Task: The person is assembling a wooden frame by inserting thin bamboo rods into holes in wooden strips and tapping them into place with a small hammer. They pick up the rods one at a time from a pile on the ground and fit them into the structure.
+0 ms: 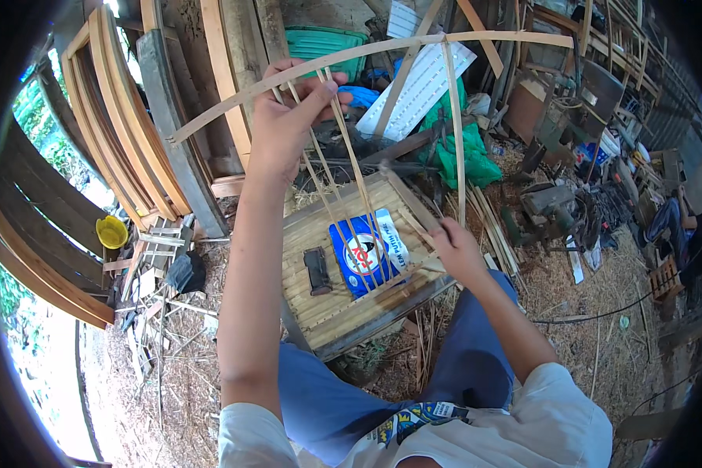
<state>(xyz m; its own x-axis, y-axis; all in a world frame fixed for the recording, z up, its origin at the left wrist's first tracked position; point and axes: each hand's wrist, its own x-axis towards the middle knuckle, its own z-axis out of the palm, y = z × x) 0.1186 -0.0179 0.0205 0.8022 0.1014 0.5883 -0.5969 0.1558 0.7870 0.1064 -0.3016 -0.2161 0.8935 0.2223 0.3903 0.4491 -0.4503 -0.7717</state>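
Note:
My left hand (292, 117) is raised, closed around several thin wooden sticks (352, 160) just below a long wooden rail (382, 51). Those sticks run down to a short lower rail (351, 300) with a row of small holes. From the long rail a flat wooden strip (455, 132) hangs down on the right. My right hand (456, 249) is closed on a flat wooden stick-like tool (412, 201); its far end is blurred. Behind the sticks, a blue and white plastic packet (343, 261) lies on a slatted low table (304, 312), beside a dark block (317, 271).
Wooden frames (105, 117) lean at the left, near a yellow bucket (112, 232) and scrap wood (164, 242). Behind the table are a green basket (327, 47), a white perforated panel (421, 90) and green plastic (464, 156). Machinery (550, 207) stands right; shavings (585, 312) cover the floor.

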